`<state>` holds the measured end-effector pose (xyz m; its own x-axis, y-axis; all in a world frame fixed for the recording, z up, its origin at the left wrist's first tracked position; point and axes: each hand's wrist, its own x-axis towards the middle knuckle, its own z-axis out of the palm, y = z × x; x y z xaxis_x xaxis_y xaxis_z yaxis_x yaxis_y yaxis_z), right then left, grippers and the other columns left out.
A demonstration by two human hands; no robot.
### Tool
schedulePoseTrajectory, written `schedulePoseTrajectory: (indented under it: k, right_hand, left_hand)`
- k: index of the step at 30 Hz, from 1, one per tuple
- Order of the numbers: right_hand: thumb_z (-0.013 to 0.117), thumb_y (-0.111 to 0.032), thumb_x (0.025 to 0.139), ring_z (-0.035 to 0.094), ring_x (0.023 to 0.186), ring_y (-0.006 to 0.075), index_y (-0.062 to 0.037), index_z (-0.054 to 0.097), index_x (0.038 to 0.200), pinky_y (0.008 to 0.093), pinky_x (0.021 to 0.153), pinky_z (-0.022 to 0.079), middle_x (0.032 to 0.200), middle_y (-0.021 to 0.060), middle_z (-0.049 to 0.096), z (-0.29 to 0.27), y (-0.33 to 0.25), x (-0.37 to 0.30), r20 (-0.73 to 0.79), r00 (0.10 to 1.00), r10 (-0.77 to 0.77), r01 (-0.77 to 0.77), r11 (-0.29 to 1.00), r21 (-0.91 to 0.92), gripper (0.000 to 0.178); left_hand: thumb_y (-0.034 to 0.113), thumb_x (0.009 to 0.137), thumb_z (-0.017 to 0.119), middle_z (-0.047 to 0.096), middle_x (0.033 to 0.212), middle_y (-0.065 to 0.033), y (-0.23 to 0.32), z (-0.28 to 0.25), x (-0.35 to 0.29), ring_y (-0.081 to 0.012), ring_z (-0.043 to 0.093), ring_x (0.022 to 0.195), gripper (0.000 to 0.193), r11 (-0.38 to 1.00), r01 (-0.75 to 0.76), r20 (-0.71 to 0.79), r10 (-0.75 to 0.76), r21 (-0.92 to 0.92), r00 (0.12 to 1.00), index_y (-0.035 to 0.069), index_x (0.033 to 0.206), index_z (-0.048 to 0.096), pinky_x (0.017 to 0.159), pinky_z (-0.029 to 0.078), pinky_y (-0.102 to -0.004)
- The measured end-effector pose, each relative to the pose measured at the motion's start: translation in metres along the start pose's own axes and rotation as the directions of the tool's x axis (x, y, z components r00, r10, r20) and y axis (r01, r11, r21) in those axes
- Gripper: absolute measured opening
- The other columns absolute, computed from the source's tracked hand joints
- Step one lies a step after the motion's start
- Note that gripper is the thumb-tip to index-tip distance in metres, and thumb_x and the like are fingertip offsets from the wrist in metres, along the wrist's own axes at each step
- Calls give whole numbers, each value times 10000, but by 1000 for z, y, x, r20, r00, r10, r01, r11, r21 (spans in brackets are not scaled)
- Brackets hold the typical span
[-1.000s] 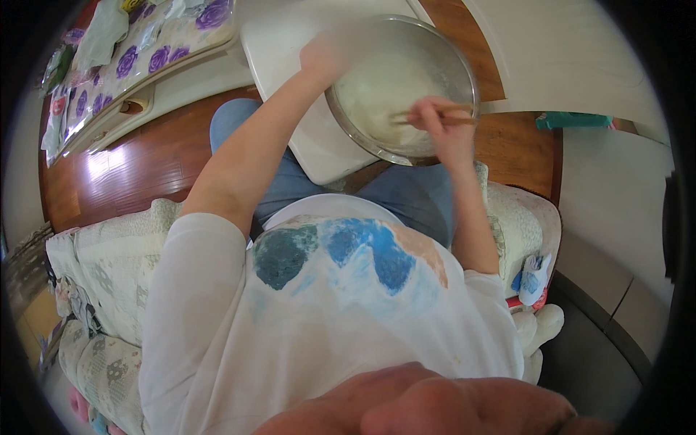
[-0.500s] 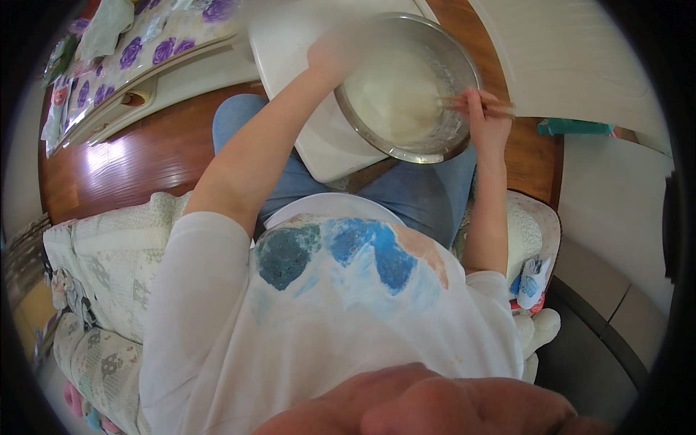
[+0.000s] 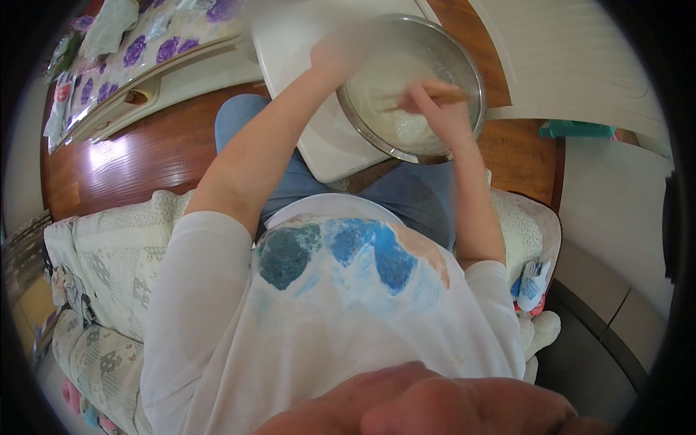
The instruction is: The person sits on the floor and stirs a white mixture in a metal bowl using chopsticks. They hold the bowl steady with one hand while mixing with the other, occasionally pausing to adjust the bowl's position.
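A steel bowl (image 3: 475, 67) with pale, runny batter (image 3: 371, 90) in it rests partly on a white board or tabletop above my knees. My right hand (image 3: 435, 105) is over the bowl, fingers closed around wooden chopsticks (image 3: 451, 93) whose tips reach down into the batter. At the bowl's left rim is my left hand (image 3: 331, 59). A blurry patch covers its fingers, so its grip on the rim cannot be made out. Some batter clings to the bowl's inner wall.
To the left stands a table with a purple-flowered cover (image 3: 134, 51) and plastic bags. Wooden floor (image 3: 130, 159) shows below it. A quilted sofa (image 3: 116, 254) is around me. A pale panel (image 3: 573, 58) rises at the right, near a green box (image 3: 576, 129).
My right hand has swept left with the chopsticks, from the bowl's right rim to over the batter. The left hand is nearly still.
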<state>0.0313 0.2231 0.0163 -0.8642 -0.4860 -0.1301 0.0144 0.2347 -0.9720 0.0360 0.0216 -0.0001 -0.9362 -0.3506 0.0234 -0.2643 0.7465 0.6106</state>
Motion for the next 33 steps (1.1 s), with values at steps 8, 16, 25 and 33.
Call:
schedulePoseTrajectory:
  k: [8,16,25,33]
  right_hand:
    - [574,-159,882,657,702,170,44,625,856,279,618,545,756,101,645,-70,10,-18,-405,914,-10,-53,988,-144,211]
    - [595,-125,870,631,745,130,12,654,848,251,689,496,817,85,660,7,30,16,-234,892,-387,344,917,-203,151]
    - [571,-112,874,634,741,146,29,636,870,255,661,533,811,87,653,-67,8,-30,-205,978,46,-48,999,-3,155]
    - [600,-135,866,636,770,137,22,647,896,245,710,504,824,59,666,-17,32,23,-310,921,-236,230,972,-55,167]
  left_hand:
    - [428,910,408,634,903,-206,-6,8,6,-369,603,870,440,1000,3,-12,-3,10,1000,25,957,580,749,478,-456]
    - [422,908,418,632,895,-215,1,4,4,-379,601,863,437,1000,29,11,-29,-9,1000,19,948,580,751,477,-461]
    - [431,910,409,634,892,-214,-13,14,9,-375,602,863,452,1000,-5,-15,6,12,1000,14,947,579,745,478,-455]
    - [417,916,412,632,890,-218,-9,13,9,-379,600,861,444,999,27,9,-27,33,1000,7,950,579,747,476,-454]
